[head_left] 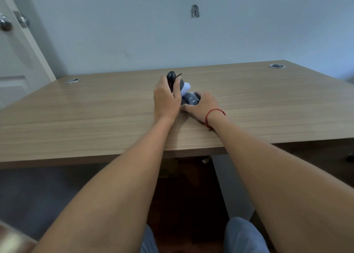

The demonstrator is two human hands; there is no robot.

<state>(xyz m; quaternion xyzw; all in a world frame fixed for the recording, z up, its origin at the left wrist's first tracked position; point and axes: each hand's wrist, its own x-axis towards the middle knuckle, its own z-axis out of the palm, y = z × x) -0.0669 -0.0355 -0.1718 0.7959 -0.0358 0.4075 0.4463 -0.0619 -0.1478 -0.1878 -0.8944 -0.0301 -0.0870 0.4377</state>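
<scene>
Head view: a grey gadget [180,84] stands tilted on the table [95,118]. Its long axis runs from a white part [186,88] at its lower right up to a rounded black end [171,75], which points up and away toward the wall [191,42]. The left hand [166,99] grips the gadget's body, fingers curled round it. Touching the gadget on its near right lies a dark grey piece with white lettering [192,99]; the right hand [203,107], with a red string [212,113] at the wrist, holds it with fingers [199,94] curled over the top. Bare tabletop stretches wide to either side of the gadget. A round cable hole [72,80] sits far to its left and another [276,66] far to its right. The table's back edge is just behind the gadget, the front edge well nearer the person.
</scene>
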